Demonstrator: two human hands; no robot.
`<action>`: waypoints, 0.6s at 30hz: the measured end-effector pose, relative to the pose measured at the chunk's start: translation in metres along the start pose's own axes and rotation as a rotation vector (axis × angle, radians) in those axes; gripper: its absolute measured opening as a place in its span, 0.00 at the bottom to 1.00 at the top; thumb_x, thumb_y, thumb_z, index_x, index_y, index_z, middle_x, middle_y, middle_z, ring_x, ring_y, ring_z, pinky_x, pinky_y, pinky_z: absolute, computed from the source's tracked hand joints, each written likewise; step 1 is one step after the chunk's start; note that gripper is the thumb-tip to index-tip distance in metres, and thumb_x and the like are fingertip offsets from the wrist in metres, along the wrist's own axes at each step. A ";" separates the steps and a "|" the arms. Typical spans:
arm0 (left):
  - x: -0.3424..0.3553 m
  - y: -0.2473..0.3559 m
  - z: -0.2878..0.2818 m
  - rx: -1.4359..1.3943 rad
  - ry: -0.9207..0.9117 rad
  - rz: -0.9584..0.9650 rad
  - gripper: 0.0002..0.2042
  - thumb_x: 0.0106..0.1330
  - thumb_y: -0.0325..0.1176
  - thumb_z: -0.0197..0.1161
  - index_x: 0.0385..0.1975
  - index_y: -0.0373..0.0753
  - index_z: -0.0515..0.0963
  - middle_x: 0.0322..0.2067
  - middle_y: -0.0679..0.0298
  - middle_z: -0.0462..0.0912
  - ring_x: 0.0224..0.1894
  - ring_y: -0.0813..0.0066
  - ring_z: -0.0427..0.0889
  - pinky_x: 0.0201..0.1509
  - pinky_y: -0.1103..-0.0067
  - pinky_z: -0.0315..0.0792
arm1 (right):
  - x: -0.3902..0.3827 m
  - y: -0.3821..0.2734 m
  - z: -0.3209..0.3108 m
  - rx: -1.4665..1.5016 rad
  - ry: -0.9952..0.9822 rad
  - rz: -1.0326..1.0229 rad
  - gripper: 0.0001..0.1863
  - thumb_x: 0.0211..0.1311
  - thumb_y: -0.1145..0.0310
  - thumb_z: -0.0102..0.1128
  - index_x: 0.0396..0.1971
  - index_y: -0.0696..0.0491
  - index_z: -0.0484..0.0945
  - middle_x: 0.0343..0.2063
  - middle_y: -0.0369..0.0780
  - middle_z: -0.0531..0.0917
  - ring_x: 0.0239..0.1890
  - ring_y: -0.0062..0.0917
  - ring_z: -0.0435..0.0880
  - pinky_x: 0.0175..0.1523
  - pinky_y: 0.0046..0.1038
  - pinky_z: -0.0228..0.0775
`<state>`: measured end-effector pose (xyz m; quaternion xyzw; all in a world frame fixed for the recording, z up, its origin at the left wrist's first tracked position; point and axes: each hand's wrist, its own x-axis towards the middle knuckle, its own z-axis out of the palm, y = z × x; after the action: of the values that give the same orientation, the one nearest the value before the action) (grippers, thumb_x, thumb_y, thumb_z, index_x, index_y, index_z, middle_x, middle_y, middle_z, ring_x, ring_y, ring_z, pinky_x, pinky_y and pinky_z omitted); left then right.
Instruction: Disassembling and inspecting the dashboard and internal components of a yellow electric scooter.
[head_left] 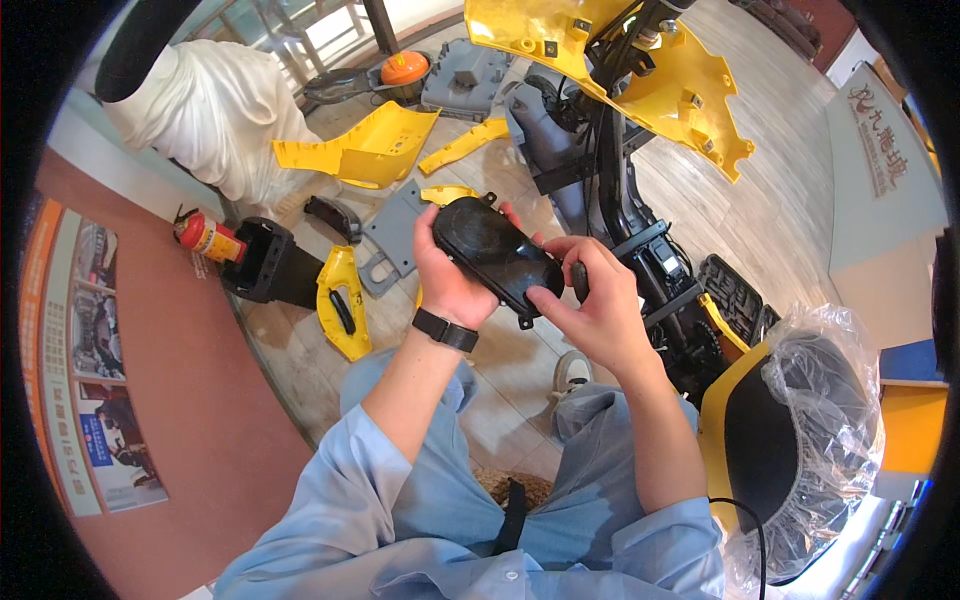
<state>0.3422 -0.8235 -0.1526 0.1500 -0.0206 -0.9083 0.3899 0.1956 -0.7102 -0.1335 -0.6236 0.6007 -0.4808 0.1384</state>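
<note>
By the left hand (452, 288), a black housing (492, 248) is gripped above the floor (515, 408); its near end is touched by the right hand (606, 312), and whether the small dark piece (580, 283) there is gripped cannot be told. Several yellow panels (385, 143) are detached; the housing is left unmounted, apart from the exposed vehicle frame (609, 190). Its rounded shell is glossy, smudged and tabbed.

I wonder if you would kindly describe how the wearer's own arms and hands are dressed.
The left hand and right hand are both ungloved. A black band with a dark clasp circles the left wrist; the right wrist has none. The light blue sleeves end around the elbows, leaving the forearms uncovered.
</note>
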 end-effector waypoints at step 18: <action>0.001 -0.002 -0.008 -0.021 -0.054 0.014 0.28 0.68 0.57 0.46 0.50 0.35 0.73 0.47 0.51 0.79 0.51 0.55 0.78 0.63 0.55 0.67 | -0.003 -0.007 0.000 -0.097 -0.051 -0.005 0.29 0.38 0.67 0.77 0.43 0.59 0.76 0.37 0.44 0.81 0.41 0.39 0.80 0.46 0.35 0.73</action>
<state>0.3424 -0.8222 -0.1604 0.1213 -0.0226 -0.9094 0.3972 0.2003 -0.7059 -0.1291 -0.6432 0.6180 -0.4353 0.1222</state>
